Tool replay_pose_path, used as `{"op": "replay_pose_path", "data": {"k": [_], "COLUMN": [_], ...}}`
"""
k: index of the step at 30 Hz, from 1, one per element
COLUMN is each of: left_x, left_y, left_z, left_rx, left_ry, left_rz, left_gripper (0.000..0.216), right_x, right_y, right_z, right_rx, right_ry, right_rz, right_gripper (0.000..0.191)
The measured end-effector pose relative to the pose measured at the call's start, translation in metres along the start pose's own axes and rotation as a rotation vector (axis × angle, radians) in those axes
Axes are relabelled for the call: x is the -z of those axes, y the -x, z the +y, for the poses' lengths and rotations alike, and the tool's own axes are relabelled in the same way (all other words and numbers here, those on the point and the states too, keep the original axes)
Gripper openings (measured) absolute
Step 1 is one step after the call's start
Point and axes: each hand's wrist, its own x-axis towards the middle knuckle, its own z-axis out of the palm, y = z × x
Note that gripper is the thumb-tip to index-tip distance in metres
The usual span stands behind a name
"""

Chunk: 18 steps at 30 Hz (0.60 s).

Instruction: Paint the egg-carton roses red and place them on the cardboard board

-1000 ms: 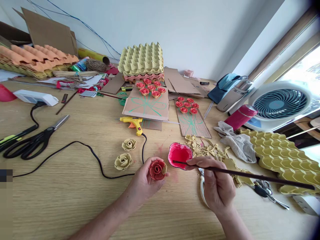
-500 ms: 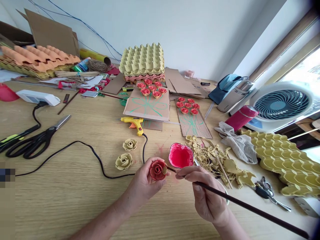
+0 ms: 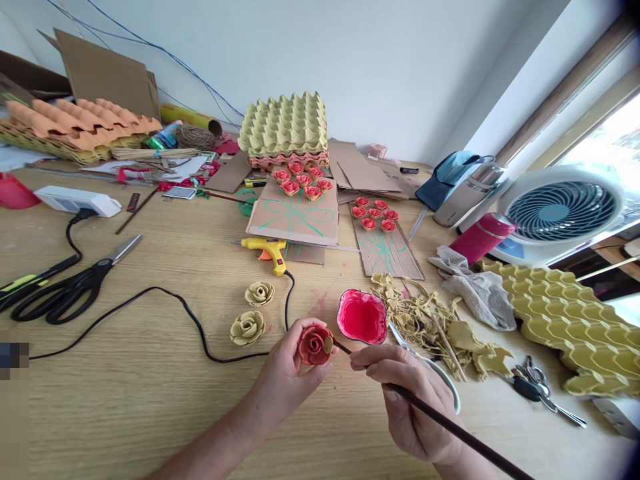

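My left hand (image 3: 295, 363) is closed around a paper rose (image 3: 315, 345), mostly painted red, with a bare tan patch on its right petal. In my right hand (image 3: 413, 400) is a long dark-handled paintbrush (image 3: 463, 433), its tip against that right side of the rose. Just beyond my hands stands a small bowl of red paint (image 3: 362, 317). Two unpainted tan roses (image 3: 248, 327) lie left of the bowl. Part of a pair of white-handled scissors (image 3: 445, 381) shows behind my right hand.
A yellow glue gun (image 3: 270, 253) with a black cord lies ahead. Red roses rest on cardboard pieces (image 3: 295, 220) with green drawn stems. Tan scraps (image 3: 425, 310), keys (image 3: 537, 387) and an egg tray (image 3: 575, 327) are at right; black scissors (image 3: 85, 283) lie at left.
My right hand and the brush's rear end have swung down and inward slightly, the handle now steeper. The rose stays in my left hand; the view has shifted a little.
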Motion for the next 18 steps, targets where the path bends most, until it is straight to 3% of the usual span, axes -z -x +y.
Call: {"op": "replay_pose_path", "data": {"k": [18], "left_x": [-0.0005], "left_y": [-0.0004], "left_z": [0.0057], "left_rx": [-0.028], "left_ry": [-0.023], "left_rz": [-0.023], "left_gripper": [0.043], "right_x": [0.0004], "right_y": [-0.0001], "right_z": [-0.0002], "right_rx": [0.029], "right_ry": [0.041], "right_rz": [-0.007], "right_gripper": [0.025]}}
